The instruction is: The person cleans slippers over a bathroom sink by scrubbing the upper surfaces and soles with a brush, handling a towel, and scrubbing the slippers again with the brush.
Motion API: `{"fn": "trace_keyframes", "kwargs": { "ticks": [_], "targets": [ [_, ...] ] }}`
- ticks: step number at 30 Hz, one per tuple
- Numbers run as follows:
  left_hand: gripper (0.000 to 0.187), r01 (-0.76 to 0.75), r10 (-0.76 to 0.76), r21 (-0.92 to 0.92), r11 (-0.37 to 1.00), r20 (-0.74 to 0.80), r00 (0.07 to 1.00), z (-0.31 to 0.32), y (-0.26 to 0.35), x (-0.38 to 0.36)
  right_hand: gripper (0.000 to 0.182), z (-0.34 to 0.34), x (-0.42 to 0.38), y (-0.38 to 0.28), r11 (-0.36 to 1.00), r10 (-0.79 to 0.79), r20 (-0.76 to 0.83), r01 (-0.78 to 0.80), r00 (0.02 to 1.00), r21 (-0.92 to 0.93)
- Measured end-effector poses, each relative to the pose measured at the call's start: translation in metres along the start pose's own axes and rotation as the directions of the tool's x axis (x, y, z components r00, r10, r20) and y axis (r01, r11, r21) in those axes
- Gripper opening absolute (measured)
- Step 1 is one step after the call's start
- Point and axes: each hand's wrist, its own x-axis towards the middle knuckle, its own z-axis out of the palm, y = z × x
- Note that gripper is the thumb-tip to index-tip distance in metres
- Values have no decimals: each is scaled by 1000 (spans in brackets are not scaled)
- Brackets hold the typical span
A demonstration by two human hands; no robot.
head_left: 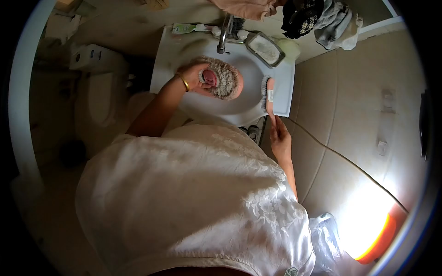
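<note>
Over the white sink (251, 78), my left hand (192, 77) grips a fluffy grey-and-beige slipper (226, 82) with a pink sole edge. Its fingers are wrapped round the slipper's left part, beside the pink opening. At the sink's right rim, my right hand (280, 135) is closed round the handle end of a pink scrub brush (270, 94). The brush points away from me, its bristles facing left toward the basin. Slipper and brush are apart.
A metal faucet (224, 34) stands at the back of the sink, with a green tube (184, 28) left and a soap dish (265, 49) right. Clothes (329, 23) hang at the back right. A cable (340, 156) runs down the right wall to a bright lamp (373, 234).
</note>
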Motion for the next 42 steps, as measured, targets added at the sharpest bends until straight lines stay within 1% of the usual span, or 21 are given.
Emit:
{"fn": "trace_keyframes", "kwargs": {
  "ticks": [2,5,6,8,11,13,14,17,18,20,21,22,24,26,29,32,34,35,39,40,42],
  "targets": [
    [42,-10,14,32,999,-109,994,3,12,-28,38,2,5,6,999,17,47,-15,999,-32],
    [41,-179,230,217,960,-239,943,-5,28,-55,37,13,14,5,985,-32,122,52,992,-164],
    [41,-164,234,232,959,-318,919,-12,32,-59,37,17,16,3,971,-58,147,90,987,-222],
    [42,-129,240,257,958,-467,851,-28,44,-61,37,30,21,-5,975,-43,215,88,976,-203],
    [43,-133,252,244,961,-565,786,-58,60,-62,38,51,28,-29,964,-65,316,142,947,-227],
    [42,-97,151,118,988,-659,737,-71,65,-58,38,67,38,-46,967,-33,382,127,924,-223],
    [42,-82,95,53,995,-696,712,-77,67,-53,39,80,49,-31,946,-236,372,299,898,-122],
    [39,-8,39,49,999,-668,743,-104,72,-36,37,114,75,-27,881,-392,362,458,846,-118],
    [40,14,56,102,995,-655,754,-111,73,-31,37,123,81,-32,903,-337,383,410,860,-126],
    [41,58,87,210,976,-621,779,-121,74,-19,37,142,96,-23,894,-359,381,431,852,-124],
    [46,70,206,451,890,-533,821,-130,71,-18,37,148,99,-23,904,-337,389,410,858,-120],
    [52,65,293,662,747,-415,862,-139,67,-19,37,155,102,-23,914,-315,396,388,862,-117],
    [64,143,504,895,423,-363,784,-139,59,-17,38,161,104,-23,955,-207,426,276,881,-107],
    [79,410,795,895,177,-376,476,-55,47,-46,38,165,101,-28,982,-107,449,163,887,-90],
    [93,390,777,845,-366,47,628,-47,19,-37,40,175,103,-16,995,-52,466,84,883,-47],
    [92,376,661,865,-331,-72,747,-45,12,-26,41,178,98,-15,998,-18,485,46,874,-45],
    [90,357,656,889,-286,-89,750,-62,11,-8,41,179,91,-20,1000,11,499,5,867,-30],
    [90,352,655,899,-261,-103,749,-74,11,-2,41,179,90,-20,999,-21,493,42,870,-33],
    [87,187,809,972,-145,8,587,-111,18,5,39,186,86,-25,984,-165,446,177,880,13],
    [85,167,811,982,-92,-23,584,-114,20,0,38,189,85,-28,978,-202,421,205,884,38],
    [86,230,832,965,-125,-24,554,-127,22,-2,37,198,92,-34,950,-303,395,306,867,56]
  ]
}}
